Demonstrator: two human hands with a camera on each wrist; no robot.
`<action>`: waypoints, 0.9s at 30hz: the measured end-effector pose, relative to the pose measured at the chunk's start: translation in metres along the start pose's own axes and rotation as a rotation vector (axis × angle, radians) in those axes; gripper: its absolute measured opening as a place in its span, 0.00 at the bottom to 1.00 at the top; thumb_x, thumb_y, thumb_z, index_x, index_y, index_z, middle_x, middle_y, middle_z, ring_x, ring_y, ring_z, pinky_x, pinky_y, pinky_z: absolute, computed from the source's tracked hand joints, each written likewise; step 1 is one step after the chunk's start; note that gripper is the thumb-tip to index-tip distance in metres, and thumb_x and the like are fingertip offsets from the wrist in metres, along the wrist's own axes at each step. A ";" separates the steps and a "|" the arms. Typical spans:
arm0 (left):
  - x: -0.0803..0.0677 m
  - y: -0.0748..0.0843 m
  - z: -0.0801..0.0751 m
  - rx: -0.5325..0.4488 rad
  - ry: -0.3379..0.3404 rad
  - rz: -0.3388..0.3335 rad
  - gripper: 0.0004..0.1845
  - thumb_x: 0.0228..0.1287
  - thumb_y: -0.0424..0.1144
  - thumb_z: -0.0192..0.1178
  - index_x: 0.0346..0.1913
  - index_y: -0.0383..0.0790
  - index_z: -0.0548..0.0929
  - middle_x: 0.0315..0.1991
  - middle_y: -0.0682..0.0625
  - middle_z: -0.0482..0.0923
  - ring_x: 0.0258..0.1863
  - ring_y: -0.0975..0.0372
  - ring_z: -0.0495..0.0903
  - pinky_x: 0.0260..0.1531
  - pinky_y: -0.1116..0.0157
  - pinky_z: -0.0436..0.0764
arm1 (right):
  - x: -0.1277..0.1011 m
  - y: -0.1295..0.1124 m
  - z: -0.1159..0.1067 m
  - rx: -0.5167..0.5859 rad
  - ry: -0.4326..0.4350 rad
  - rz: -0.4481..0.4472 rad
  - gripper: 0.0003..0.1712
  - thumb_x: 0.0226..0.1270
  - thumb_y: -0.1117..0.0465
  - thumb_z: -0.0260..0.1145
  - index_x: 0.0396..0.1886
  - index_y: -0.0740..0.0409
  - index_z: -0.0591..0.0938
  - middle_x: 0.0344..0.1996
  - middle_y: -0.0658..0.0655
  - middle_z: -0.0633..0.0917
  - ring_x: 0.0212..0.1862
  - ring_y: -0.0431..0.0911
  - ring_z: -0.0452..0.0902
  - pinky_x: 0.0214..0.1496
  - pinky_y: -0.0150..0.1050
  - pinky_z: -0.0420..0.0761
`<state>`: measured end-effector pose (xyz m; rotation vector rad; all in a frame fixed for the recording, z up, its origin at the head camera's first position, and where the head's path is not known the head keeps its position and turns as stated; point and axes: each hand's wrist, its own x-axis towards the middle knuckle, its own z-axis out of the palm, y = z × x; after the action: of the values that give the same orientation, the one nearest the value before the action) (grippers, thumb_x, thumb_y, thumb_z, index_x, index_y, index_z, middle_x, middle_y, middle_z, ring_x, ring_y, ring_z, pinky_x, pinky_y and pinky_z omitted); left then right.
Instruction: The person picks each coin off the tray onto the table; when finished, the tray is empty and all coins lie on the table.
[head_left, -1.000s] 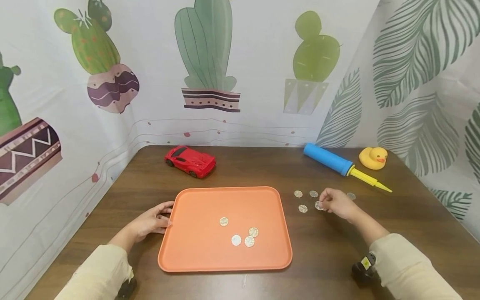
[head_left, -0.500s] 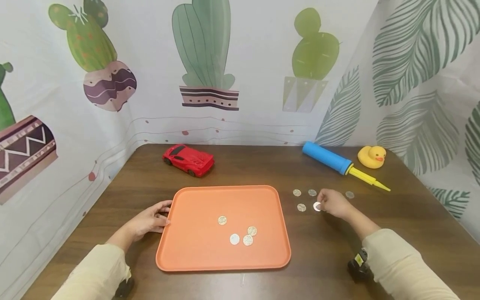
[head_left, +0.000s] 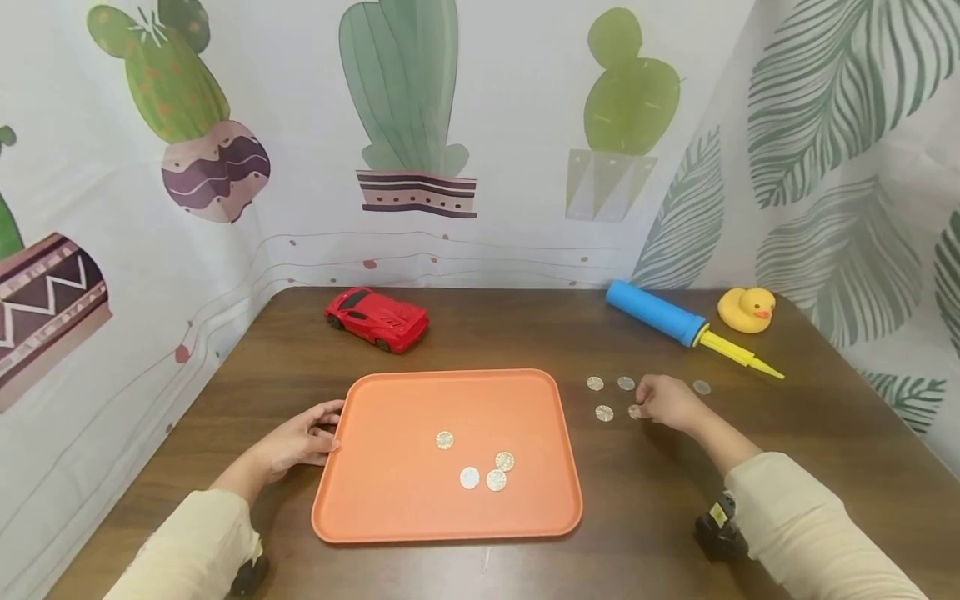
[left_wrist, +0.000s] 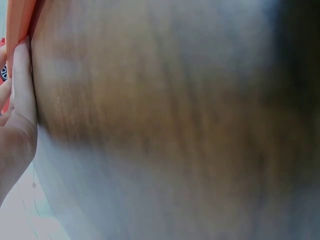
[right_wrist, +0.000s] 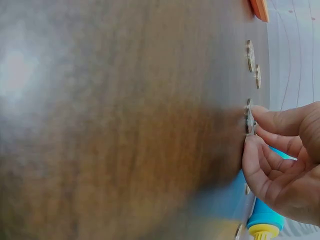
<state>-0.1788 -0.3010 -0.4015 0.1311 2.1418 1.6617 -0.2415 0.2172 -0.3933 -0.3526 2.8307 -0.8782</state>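
Passages: bare table (head_left: 637,508) between orange tray (head_left: 390,483) and right forearm (head_left: 723,446); rear strip between red car (head_left: 377,320) and blue pump (head_left: 654,313); narrow strip between tray and three loose coins (head_left: 604,412). Obstacles: left hand (head_left: 298,442), touching the tray's left edge; right hand (head_left: 669,402), fingertips on a coin (head_left: 635,412); lone coin (head_left: 702,387) to its right; pump's yellow nozzle (head_left: 737,350) behind; yellow duck (head_left: 744,312) at rear right; tray's raised rim (head_left: 450,372)

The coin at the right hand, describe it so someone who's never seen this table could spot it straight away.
Find the orange tray, then look right, to four coins in a rough square on the brown table. Yours is the coin at the square's near right corner. It is the only one partly covered by the right hand.
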 end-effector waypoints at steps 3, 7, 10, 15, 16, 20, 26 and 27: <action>0.000 -0.001 0.001 -0.003 -0.004 -0.001 0.38 0.53 0.27 0.54 0.63 0.27 0.45 0.52 0.32 0.54 0.38 0.58 0.71 0.35 0.57 0.76 | -0.002 0.001 -0.001 0.052 0.002 0.021 0.10 0.47 0.66 0.65 0.24 0.65 0.72 0.20 0.54 0.75 0.22 0.44 0.69 0.23 0.36 0.70; -0.001 0.000 0.002 0.001 -0.004 -0.004 0.38 0.54 0.27 0.53 0.63 0.27 0.44 0.52 0.32 0.55 0.38 0.58 0.71 0.35 0.57 0.76 | -0.004 0.000 -0.001 0.113 0.009 0.030 0.11 0.47 0.65 0.65 0.26 0.66 0.71 0.20 0.54 0.75 0.22 0.45 0.70 0.24 0.37 0.70; 0.000 0.000 0.002 0.006 0.006 -0.009 0.37 0.53 0.27 0.53 0.63 0.28 0.45 0.52 0.33 0.55 0.37 0.58 0.71 0.35 0.57 0.76 | -0.004 -0.004 -0.002 0.155 0.025 0.007 0.10 0.47 0.67 0.63 0.28 0.67 0.71 0.20 0.54 0.76 0.22 0.45 0.71 0.24 0.37 0.71; 0.001 -0.001 0.000 0.012 0.008 -0.005 0.37 0.54 0.27 0.53 0.63 0.27 0.45 0.52 0.33 0.54 0.37 0.58 0.70 0.35 0.57 0.76 | -0.003 -0.024 -0.001 0.197 0.054 -0.069 0.10 0.49 0.67 0.62 0.29 0.68 0.71 0.21 0.54 0.76 0.21 0.44 0.71 0.22 0.37 0.71; 0.001 -0.001 0.000 0.011 0.004 -0.004 0.37 0.54 0.27 0.53 0.63 0.27 0.45 0.52 0.33 0.54 0.37 0.58 0.70 0.35 0.57 0.76 | -0.003 -0.029 0.000 0.197 0.059 -0.084 0.10 0.49 0.67 0.63 0.29 0.68 0.72 0.22 0.54 0.76 0.22 0.44 0.71 0.22 0.37 0.71; 0.000 -0.002 0.003 0.001 -0.002 0.000 0.37 0.54 0.27 0.53 0.63 0.27 0.45 0.52 0.33 0.53 0.38 0.58 0.70 0.36 0.56 0.76 | -0.003 -0.049 0.006 0.206 0.057 -0.148 0.10 0.48 0.67 0.64 0.29 0.66 0.73 0.23 0.53 0.76 0.26 0.45 0.70 0.26 0.37 0.71; -0.002 -0.001 0.004 0.006 0.007 0.001 0.37 0.53 0.27 0.54 0.63 0.26 0.45 0.52 0.33 0.54 0.38 0.58 0.70 0.35 0.56 0.76 | 0.000 -0.086 0.020 0.261 0.019 -0.240 0.09 0.47 0.68 0.65 0.28 0.63 0.74 0.23 0.52 0.76 0.28 0.45 0.72 0.28 0.36 0.72; -0.002 -0.001 0.004 0.010 0.010 0.005 0.37 0.53 0.27 0.53 0.63 0.26 0.45 0.52 0.32 0.54 0.38 0.58 0.70 0.35 0.57 0.76 | 0.002 -0.092 0.023 0.273 0.009 -0.257 0.09 0.47 0.69 0.65 0.28 0.63 0.74 0.23 0.52 0.76 0.28 0.44 0.71 0.28 0.36 0.72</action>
<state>-0.1751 -0.2987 -0.4022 0.1312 2.1597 1.6576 -0.2217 0.1303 -0.3594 -0.6827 2.6610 -1.2990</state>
